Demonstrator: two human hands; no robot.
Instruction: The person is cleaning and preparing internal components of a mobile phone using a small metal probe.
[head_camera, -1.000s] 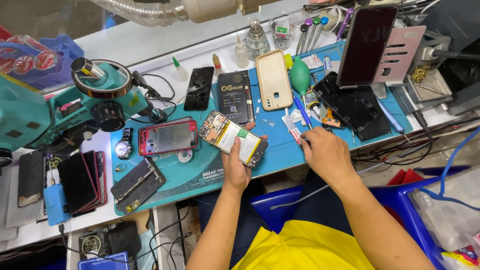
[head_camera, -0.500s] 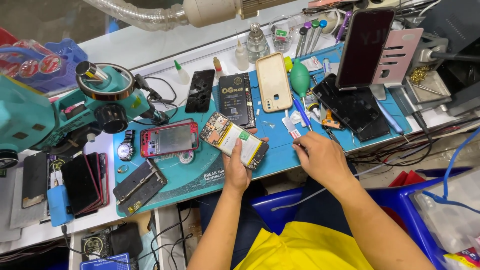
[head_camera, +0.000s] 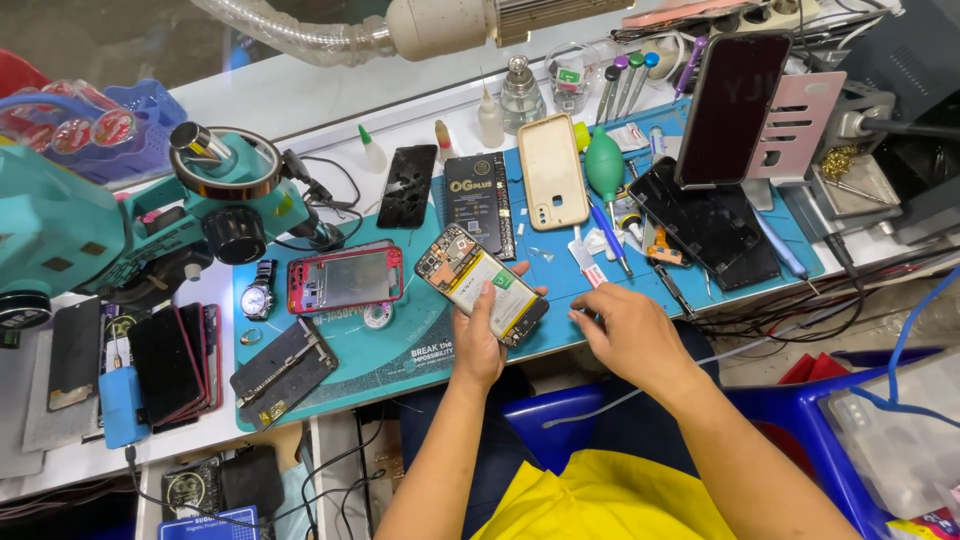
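- A white workbench (head_camera: 300, 95) spans the view, bright under even light
- A teal work mat (head_camera: 400, 350) covers its middle
- Blue plastic stool (head_camera: 780, 420) below, at right

A teal microscope (head_camera: 110, 225) stands far left, a red phone frame (head_camera: 345, 279) lies mid-mat beside a wristwatch (head_camera: 257, 297), and a beige phone case (head_camera: 553, 185) (back up) lies farther right.

A white tabletop (head_camera: 300, 100) carries a teal work mat (head_camera: 400, 350). On the mat, a red phone frame (head_camera: 345, 280) lies at 9 o'clock, a black battery (head_camera: 480, 203) and a beige phone case (head_camera: 552, 171) at 12, and a black panel (head_camera: 715, 225) at 3.
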